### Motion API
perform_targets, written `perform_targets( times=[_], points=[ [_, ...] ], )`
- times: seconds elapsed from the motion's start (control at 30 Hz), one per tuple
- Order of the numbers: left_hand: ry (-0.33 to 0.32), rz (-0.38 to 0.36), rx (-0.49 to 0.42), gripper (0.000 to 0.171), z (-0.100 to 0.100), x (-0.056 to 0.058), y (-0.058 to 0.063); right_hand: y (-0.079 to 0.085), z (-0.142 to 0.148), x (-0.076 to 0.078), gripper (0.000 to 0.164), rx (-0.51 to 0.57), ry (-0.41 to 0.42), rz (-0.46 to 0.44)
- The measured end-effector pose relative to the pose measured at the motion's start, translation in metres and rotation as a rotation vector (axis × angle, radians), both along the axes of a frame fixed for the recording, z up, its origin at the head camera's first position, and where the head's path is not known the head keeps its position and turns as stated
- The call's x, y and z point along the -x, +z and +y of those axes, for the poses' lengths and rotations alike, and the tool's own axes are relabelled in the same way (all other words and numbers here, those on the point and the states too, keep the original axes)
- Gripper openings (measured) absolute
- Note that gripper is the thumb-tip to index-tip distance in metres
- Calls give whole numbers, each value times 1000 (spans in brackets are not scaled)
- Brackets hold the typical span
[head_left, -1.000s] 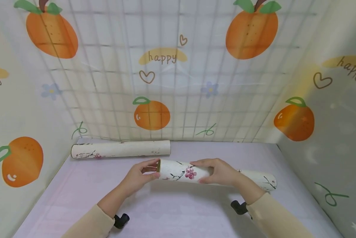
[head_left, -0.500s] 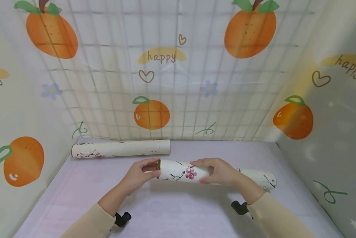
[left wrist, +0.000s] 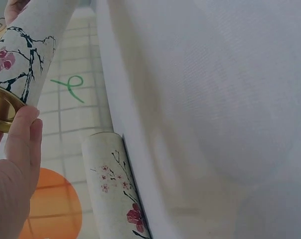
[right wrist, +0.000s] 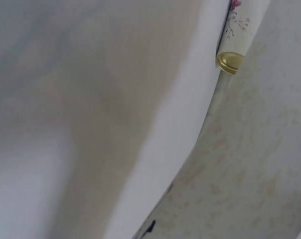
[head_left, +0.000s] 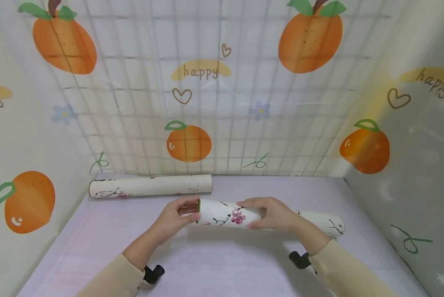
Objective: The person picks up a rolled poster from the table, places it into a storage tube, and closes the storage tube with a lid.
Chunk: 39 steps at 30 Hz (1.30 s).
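A white cardboard tube [head_left: 217, 212] printed with plum blossom branches is held in both hands over the table, its right end slightly lower. At its left end my left hand [head_left: 170, 220] pinches the rim between thumb and fingers. The left wrist view shows a gold metal cap [left wrist: 2, 110] in that end, with fingertips right at its edge. My right hand [head_left: 275, 214] grips the tube near the middle, thumb below and fingers over the top. In the right wrist view the held tube [right wrist: 230, 184] fills the right side, and the right hand is mostly out of frame.
A second blossom-printed tube [head_left: 151, 187] lies at the back left of the pale table [head_left: 222, 264], along the back curtain. Its gold end [right wrist: 230, 62] shows in the right wrist view. Curtains [head_left: 222, 123] printed with oranges hang behind and on both sides.
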<state>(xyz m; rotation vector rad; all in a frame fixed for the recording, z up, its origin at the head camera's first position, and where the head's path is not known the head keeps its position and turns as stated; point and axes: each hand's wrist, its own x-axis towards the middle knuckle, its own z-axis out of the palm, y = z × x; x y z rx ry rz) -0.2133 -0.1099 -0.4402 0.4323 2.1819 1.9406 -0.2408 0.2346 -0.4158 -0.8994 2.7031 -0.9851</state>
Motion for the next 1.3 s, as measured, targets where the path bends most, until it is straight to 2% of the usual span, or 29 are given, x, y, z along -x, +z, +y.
perform_targets(
  times=[0.8, 1.3],
  points=[
    [-5, 60, 42, 53, -2, -5, -6, -4, -2, -4, 67, -14, 11, 43],
    [-33, 38, 45, 57, -4, -6, -11, -6, -2, -4, 65, -58, 45, 88]
  ],
)
